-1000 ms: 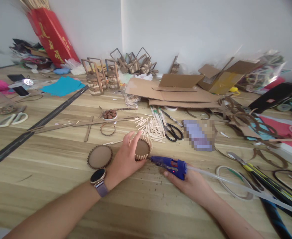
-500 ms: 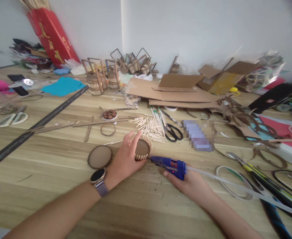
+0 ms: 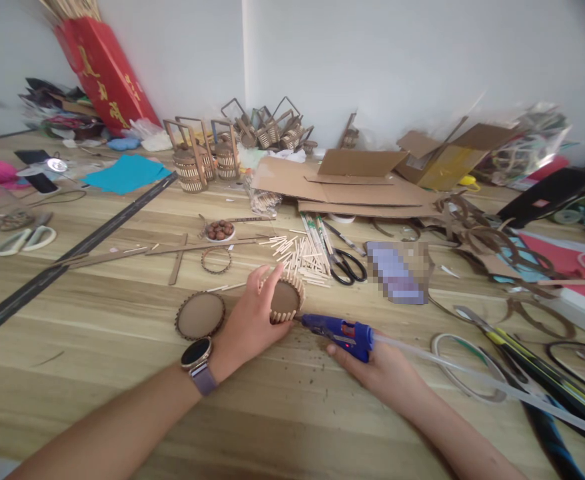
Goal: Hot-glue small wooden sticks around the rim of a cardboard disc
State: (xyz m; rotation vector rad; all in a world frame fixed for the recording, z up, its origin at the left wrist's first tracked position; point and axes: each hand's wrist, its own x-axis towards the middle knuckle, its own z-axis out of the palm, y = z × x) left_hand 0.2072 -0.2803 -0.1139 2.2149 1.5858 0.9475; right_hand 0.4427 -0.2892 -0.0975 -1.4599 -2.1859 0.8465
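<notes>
My left hand [image 3: 252, 319], with a watch on its wrist, is closed round a small round basket [image 3: 286, 300] made of a cardboard disc ringed with upright wooden sticks, held tilted on the wooden table [image 3: 97, 340]. My right hand [image 3: 372, 363] grips a blue glue gun [image 3: 340, 330] whose nozzle touches the basket's lower right edge. A long clear glue stick [image 3: 472, 380] trails from the gun's back to the right. A loose cardboard disc [image 3: 200, 315] lies just left of my left hand.
A pile of short wooden sticks [image 3: 297, 257] and black scissors [image 3: 345, 263] lie behind the basket. Flat cardboard sheets [image 3: 342, 183], finished stick baskets [image 3: 192, 163], a dish of brown beads [image 3: 219, 230], a long black ruler [image 3: 72, 250] and cardboard rings [image 3: 487, 243] crowd the table.
</notes>
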